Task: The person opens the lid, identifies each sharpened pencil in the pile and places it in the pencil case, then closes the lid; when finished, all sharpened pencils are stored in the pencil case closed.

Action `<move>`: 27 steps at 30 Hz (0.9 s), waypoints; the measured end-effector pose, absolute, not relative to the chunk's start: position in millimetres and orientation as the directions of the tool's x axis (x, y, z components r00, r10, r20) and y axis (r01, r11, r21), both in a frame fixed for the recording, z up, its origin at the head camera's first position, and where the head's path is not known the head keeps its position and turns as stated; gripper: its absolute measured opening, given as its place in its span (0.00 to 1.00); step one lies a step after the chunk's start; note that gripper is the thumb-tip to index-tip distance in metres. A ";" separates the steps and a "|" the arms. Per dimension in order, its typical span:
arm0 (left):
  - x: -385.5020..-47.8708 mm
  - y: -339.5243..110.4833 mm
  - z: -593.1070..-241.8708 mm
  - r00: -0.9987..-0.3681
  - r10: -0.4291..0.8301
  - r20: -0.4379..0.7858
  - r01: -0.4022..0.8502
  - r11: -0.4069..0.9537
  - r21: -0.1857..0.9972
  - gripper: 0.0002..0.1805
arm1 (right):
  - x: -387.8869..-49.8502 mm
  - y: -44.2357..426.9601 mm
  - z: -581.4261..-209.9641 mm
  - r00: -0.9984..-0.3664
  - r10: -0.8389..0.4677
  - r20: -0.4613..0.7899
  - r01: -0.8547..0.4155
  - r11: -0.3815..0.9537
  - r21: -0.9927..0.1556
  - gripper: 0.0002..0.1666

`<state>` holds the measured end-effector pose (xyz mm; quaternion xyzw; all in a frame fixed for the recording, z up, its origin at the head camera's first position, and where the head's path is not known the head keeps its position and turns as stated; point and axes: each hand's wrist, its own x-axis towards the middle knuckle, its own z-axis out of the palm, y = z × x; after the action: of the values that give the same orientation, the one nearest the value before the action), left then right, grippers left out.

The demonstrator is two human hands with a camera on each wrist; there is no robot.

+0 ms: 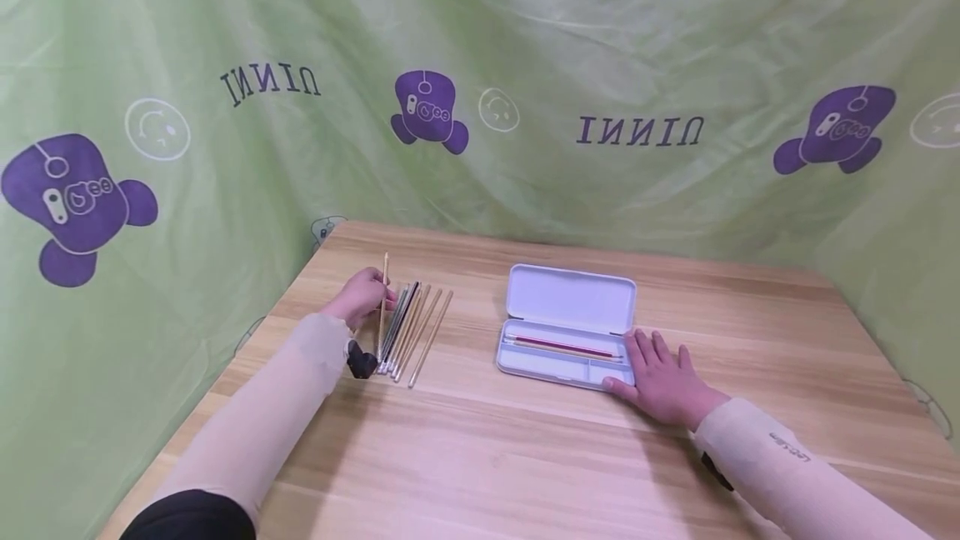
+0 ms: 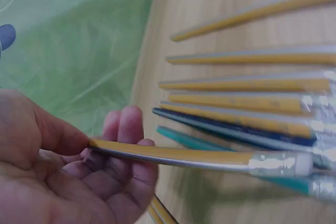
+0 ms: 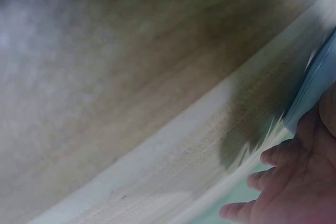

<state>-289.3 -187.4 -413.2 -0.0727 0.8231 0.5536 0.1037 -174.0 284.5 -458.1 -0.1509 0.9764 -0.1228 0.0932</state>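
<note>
The left arm (image 1: pixel 262 407) extends toward one o'clock, left hand (image 1: pixel 362 296) pinching between thumb (image 2: pixel 60 139) and fingers (image 2: pixel 130 129), while the right arm (image 1: pixel 795 465) extends toward ten, right hand (image 1: pixel 663 382) spread, seemingly palm-down, its wrist view blurred.

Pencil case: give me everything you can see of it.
The pencil case is pale bluish-white, rectangular and round-cornered; metal or plastic, I can't tell. It sits on the wood-look table, right of the loose pencils, its lid hinged open along the far side. Inside are dividers and a small compartment at near right; two pencils, one red, one yellowish, lie lengthwise. The right hand rests against its right end.
</note>
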 end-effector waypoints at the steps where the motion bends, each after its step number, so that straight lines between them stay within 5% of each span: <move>1: -290.2 -186.3 -412.6 -0.967 0.003 -0.254 -0.236 0.354 0.905 0.15 | -174.6 285.6 -459.7 -0.937 -0.320 -0.142 -0.275 0.924 -0.267 0.64; 8: -293.1 -183.6 -410.9 -0.971 0.035 -0.235 -0.210 0.338 0.917 0.21 | -175.7 286.8 -465.2 -0.939 -0.317 -0.131 -0.271 0.920 -0.285 0.64; 16: -300.5 -175.9 -397.3 -0.965 0.139 -0.223 -0.205 0.138 0.969 0.34 | -174.0 285.0 -459.4 -0.940 -0.315 -0.130 -0.273 0.924 -0.266 0.64; 27: -311.3 -128.7 -376.8 -0.914 0.385 -0.124 -0.148 -0.033 0.988 0.26 | -170.2 279.5 -451.9 -0.941 -0.307 -0.140 -0.264 0.928 -0.263 0.62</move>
<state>-311.3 -128.7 -376.8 0.0884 0.6697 0.7132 0.1870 -170.2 279.5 -451.9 -0.1460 0.9778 -0.1209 0.0895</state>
